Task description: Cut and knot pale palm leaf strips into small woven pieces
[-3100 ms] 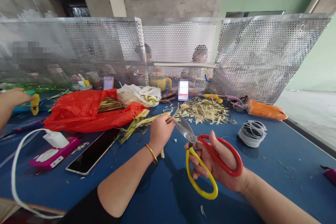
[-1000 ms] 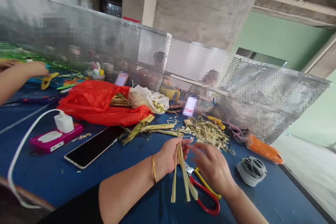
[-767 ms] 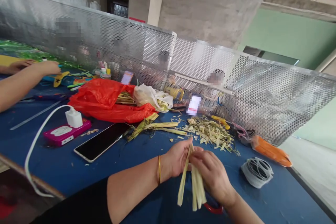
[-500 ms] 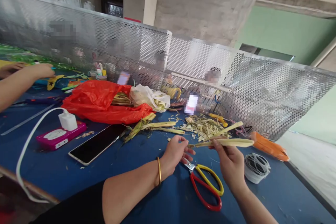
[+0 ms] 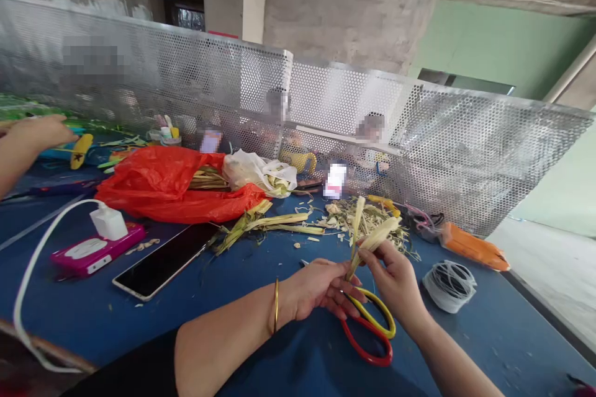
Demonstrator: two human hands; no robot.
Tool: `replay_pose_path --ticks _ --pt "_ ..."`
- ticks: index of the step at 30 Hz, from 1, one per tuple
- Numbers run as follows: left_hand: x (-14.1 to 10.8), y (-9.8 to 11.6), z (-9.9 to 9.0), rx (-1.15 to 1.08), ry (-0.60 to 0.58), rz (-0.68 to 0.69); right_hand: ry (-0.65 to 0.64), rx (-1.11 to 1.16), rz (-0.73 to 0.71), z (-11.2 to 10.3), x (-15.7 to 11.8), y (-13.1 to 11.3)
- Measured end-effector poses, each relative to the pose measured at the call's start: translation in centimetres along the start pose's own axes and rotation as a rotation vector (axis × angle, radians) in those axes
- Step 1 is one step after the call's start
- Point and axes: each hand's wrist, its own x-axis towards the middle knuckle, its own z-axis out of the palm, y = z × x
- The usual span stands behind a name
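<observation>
Bare concrete (image 5: 349,6) and a perforated metal screen (image 5: 200,68) fill the upper part of the frame, with a blue tabletop (image 5: 456,347) spread below. Right of centre, the left hand (image 5: 321,294) pinches the narrow base of a bundle of pale, dried leaf strips (image 5: 375,237) between thumb and fingers, while the right hand (image 5: 391,270) grips it a little higher, where it starts to fan. Handling it well probably means a firm pinch at the base and a light touch above, since strips this thin and dry look likely to split or slip. The bundle's long axis runs diagonally, base at lower left and loose, flared tips towards the upper right; one narrow strip stands apart, nearly upright. Red-and-yellow-handled scissors (image 5: 376,330) lie just under the left fingers, handles towards the lower right, so those fingertips do best kept off the blades. Beyond the tips sits a heap of leaf scraps (image 5: 336,216); a wire-like coil (image 5: 449,285) stands to the right. Farther out, loose leaf stalks (image 5: 279,221), a red plastic bag (image 5: 144,183) and a dark-screened phone (image 5: 162,260) occupy the left half, with a co-worker's hand (image 5: 40,135) at the left edge.
</observation>
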Motion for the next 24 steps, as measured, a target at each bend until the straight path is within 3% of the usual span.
replay_pose_path --ticks 10,14,19,24 --pt "0.02 0.50 -0.56 -0.312 -0.078 -0.090 0.145 0.136 0.195 0.06 0.59 -0.12" --pt "0.06 0.34 -0.60 -0.286 0.010 -0.023 0.174 0.224 0.247 0.09 0.56 0.16" --pt "0.16 0.31 -0.52 -0.209 0.154 0.004 0.151 0.190 0.140 0.11 0.35 -0.12" --pt "0.09 0.55 -0.52 -0.205 0.172 0.040 0.184 0.199 0.152 0.13 0.29 -0.16"
